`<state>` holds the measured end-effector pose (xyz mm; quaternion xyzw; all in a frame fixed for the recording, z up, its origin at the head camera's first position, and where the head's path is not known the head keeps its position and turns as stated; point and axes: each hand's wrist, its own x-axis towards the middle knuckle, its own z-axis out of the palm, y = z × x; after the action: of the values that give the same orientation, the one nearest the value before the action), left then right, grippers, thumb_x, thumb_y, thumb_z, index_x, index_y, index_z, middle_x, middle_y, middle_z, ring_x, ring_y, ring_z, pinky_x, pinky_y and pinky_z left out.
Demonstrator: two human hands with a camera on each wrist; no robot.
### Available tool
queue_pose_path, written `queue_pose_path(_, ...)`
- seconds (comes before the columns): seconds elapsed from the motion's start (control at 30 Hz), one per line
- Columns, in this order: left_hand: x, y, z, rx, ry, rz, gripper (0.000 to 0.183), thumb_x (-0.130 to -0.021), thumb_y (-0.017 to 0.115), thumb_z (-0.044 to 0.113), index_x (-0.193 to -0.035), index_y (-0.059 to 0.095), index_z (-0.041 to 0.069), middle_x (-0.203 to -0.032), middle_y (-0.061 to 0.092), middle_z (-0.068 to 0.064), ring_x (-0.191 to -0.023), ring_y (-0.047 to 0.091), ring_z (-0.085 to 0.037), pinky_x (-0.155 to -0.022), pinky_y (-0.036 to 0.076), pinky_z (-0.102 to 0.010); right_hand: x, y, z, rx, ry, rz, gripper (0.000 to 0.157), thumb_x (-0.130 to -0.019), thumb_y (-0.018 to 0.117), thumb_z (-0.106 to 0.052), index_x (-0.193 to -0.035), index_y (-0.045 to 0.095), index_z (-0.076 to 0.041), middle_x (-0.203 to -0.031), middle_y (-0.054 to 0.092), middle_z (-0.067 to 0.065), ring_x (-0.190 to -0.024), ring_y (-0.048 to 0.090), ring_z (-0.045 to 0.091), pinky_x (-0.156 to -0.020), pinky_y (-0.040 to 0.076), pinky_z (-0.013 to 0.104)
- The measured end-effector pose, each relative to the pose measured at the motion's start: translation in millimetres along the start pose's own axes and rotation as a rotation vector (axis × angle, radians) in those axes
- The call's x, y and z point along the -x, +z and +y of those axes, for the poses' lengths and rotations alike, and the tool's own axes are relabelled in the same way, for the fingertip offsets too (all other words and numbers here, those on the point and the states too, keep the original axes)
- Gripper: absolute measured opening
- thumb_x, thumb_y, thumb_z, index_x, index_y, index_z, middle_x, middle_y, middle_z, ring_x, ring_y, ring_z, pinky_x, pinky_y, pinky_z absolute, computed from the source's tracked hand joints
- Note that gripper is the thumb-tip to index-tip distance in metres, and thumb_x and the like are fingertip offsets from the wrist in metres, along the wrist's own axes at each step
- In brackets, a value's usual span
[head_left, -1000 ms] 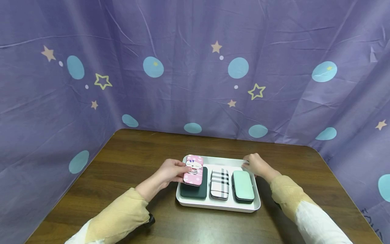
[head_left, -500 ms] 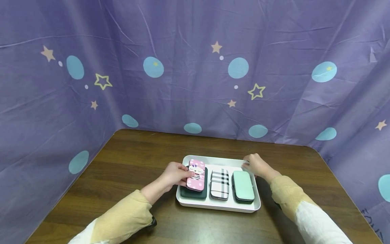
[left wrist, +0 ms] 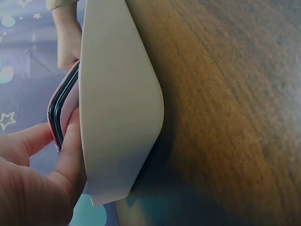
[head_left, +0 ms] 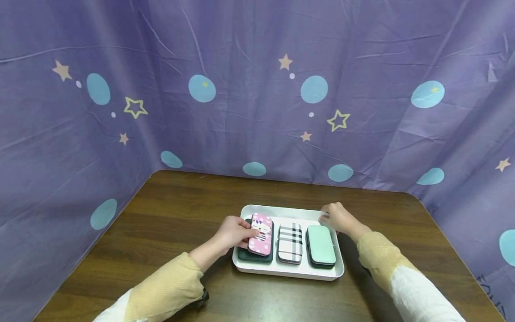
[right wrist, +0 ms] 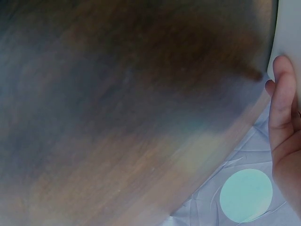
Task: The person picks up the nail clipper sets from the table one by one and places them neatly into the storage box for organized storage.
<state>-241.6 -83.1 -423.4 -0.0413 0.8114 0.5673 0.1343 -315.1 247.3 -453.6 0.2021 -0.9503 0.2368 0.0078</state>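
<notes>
My left hand (head_left: 235,232) pinches a pink case (head_left: 263,230) with a white cartoon animal printed on it, thumb on top and fingers underneath. The left wrist view shows the dark-seamed edge of this case (left wrist: 57,110) tilted above the rim of the white tray (left wrist: 117,89). Below it lies a dark green case (head_left: 253,257), partly hidden; whether the two touch I cannot tell. My right hand (head_left: 339,218) grips the far right corner of the white tray (head_left: 281,273). In the right wrist view its fingers (right wrist: 282,101) lie against the tray's outer wall.
A plaid case (head_left: 290,250) lies mid-tray, and a mint green case (head_left: 322,246) lies on the right over a dark layer. The tray stands on a brown wooden table (head_left: 181,197). Behind hangs a purple curtain (head_left: 257,125) with stars and blue ovals.
My left hand has moved the pink case to the right and toward me, lower over the dark green case. The right hand and the tray have stayed in place.
</notes>
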Motion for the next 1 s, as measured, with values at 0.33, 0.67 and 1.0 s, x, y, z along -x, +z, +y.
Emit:
queue_pose_path(0.33,0.0,1.4,-1.8,-0.036,0.026,0.004,0.026,-0.078,0.076,0.007,-0.09,0.059,-0.008,-0.076,0.063,-0.012,-0.056,0.063,-0.012,-0.052,0.056,-0.029,-1.1,-0.1,1.8,0.004,0.006,-0.014,0.012,-0.084,0.067,-0.002,-0.093,0.066,0.006,-0.081,0.068,0.018,-0.032,0.047,0.006,-0.032,0.042,0.024)
queue_pose_path(0.67,0.9,-2.1,0.2,-0.158,0.053,0.0,0.023,-0.077,0.077,0.011,-0.083,0.061,-0.005,-0.068,0.062,-0.01,-0.051,0.062,-0.013,-0.048,0.054,-0.029,-0.8,0.3,2.5,-0.011,0.017,-0.017,0.008,-0.084,0.067,-0.002,-0.089,0.066,0.004,-0.077,0.067,0.016,-0.032,0.047,0.006,-0.032,0.042,0.024)
queue_pose_path(1.0,1.6,-6.7,5.9,-0.326,0.1,-0.041,0.029,-0.078,0.077,0.013,-0.062,0.056,0.001,-0.054,0.06,-0.008,-0.04,0.061,-0.016,-0.042,0.052,-0.031,-1.0,0.2,1.9,-0.008,0.006,-0.002,0.009,-0.083,0.067,-0.001,-0.089,0.066,0.005,-0.079,0.067,0.018,-0.032,0.047,0.006,-0.033,0.042,0.024)
